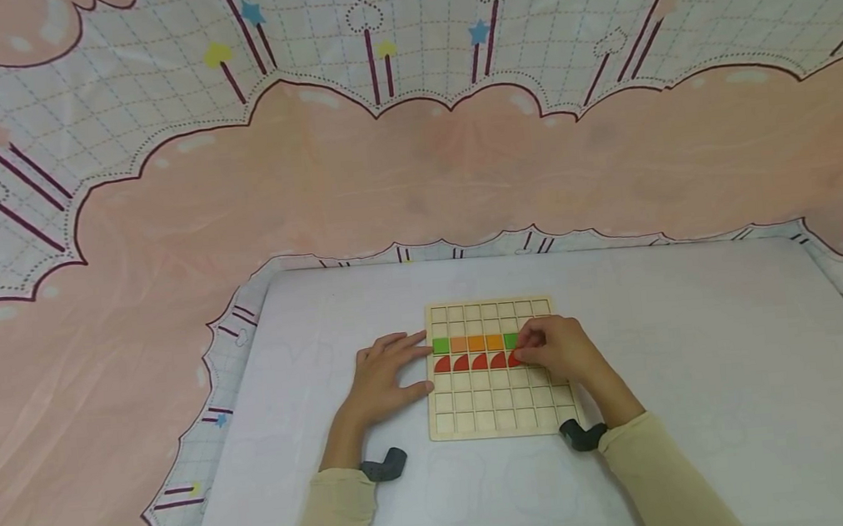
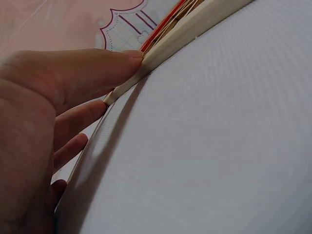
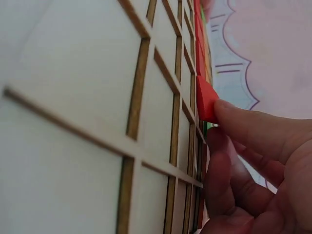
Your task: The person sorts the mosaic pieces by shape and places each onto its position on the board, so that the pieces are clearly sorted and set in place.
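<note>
A light wooden grid board (image 1: 485,420) lies flat on the table. Across it runs a row of green and orange square tiles (image 1: 477,343), and just below them a row of red quarter-circle pieces (image 1: 460,363). My left hand (image 1: 384,380) rests at the board's left side with fingers spread; in the left wrist view its thumb (image 2: 97,70) touches the wooden edge. Over the right part of the grid, my right hand (image 1: 563,349) pinches a red quarter-circle piece (image 3: 206,100) between thumb and finger. That piece is slightly tilted at the end of the red row.
A white table top (image 1: 715,354) surrounds the board. Beyond it hangs or lies a peach and white patterned cloth (image 1: 422,179). Dark wrist-worn devices (image 1: 385,465) sit by both sleeves, the right one close to the board's lower right corner.
</note>
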Tool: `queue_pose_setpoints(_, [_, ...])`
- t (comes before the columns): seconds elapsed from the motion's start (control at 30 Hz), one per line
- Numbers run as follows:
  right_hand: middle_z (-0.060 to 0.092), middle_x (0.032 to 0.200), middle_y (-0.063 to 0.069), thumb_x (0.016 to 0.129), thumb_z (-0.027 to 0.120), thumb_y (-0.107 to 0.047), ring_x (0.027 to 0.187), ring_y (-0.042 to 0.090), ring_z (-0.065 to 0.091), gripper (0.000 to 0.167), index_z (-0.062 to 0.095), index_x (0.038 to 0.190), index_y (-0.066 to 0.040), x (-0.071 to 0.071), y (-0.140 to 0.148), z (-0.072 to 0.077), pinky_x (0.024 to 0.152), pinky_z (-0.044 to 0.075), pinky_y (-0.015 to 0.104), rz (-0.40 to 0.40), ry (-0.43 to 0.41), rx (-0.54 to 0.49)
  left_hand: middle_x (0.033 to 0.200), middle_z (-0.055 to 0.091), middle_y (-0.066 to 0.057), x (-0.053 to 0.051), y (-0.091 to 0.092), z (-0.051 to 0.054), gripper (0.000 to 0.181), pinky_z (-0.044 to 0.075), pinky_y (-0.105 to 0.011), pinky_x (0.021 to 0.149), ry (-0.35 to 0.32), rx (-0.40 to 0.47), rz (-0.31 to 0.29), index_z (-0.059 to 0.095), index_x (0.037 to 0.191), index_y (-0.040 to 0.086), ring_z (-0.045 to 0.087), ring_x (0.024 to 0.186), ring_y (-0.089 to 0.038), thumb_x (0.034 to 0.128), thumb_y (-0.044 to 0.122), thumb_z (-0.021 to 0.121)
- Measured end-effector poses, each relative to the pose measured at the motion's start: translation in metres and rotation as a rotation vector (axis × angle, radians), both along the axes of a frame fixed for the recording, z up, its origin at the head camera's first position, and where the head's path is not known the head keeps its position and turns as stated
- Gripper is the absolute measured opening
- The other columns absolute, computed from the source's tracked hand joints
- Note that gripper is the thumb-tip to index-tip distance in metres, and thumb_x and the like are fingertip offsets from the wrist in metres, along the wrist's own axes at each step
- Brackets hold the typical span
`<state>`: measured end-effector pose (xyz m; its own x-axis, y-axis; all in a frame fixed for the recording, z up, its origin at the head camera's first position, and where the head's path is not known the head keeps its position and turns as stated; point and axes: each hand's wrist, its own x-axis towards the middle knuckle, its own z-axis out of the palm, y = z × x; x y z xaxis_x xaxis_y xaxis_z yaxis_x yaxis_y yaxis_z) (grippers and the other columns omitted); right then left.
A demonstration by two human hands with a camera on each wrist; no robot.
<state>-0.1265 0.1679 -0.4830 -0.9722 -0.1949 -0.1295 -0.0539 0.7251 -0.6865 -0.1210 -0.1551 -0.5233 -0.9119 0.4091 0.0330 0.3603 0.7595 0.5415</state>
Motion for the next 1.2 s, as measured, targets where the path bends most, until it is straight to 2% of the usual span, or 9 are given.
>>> queue_pose_setpoints(0.27, [0.065,0.075,-0.003,0.085,0.082,-0.021,0.076,0.015,0.056,0.011,0.072,0.082,-0.016,0.0014,0.0002,-0.0015,0.071,0.044,0.031,-0.004,0.009,0.065,0.158,0.046,0.015,0.0011,-0.0007,0.0005,0.058,0.027,-0.051,0.105,0.001,0.004,0.000,0.063,0.139,0.032,0.035,0.149,-0.020,0.0839,0.048,0.073])
queue_pose_setpoints(0.6, [0.064,0.078,-0.001,0.082,0.085,-0.021,0.079,0.017,0.055,0.016,0.073,0.090,-0.015,0.0020,0.0043,-0.0001,0.071,0.043,0.031,-0.010,-0.056,0.053,0.159,0.046,0.015,0.0006,0.0000,0.0003,0.058,0.027,-0.051,0.106,-0.001,-0.004,0.000,0.063,0.139,0.033,0.034,0.149,-0.020,0.0840,0.049,0.073])
queue_pose_setpoints(0.83, [0.060,0.074,-0.001,0.080,0.086,-0.018,0.074,0.017,0.052,0.015,0.074,0.089,-0.016,0.0014,0.0042,-0.0001,0.068,0.041,0.032,0.023,-0.047,0.045,0.158,0.047,0.013,0.0018,0.0004,0.0017,0.058,0.027,-0.052,0.106,0.003,0.003,0.000,0.064,0.139,0.032,0.034,0.149,-0.021,0.0840,0.048,0.073])
queue_pose_setpoints(1.2, [0.060,0.076,0.000,0.081,0.086,-0.019,0.077,0.017,0.052,0.015,0.075,0.090,-0.015,0.0012,0.0040,-0.0013,0.069,0.040,0.031,0.009,-0.060,0.061,0.158,0.047,0.014,0.0018,0.0000,0.0007,0.059,0.027,-0.052,0.105,0.006,0.003,-0.001,0.064,0.139,0.031,0.034,0.149,-0.021,0.0837,0.049,0.073])
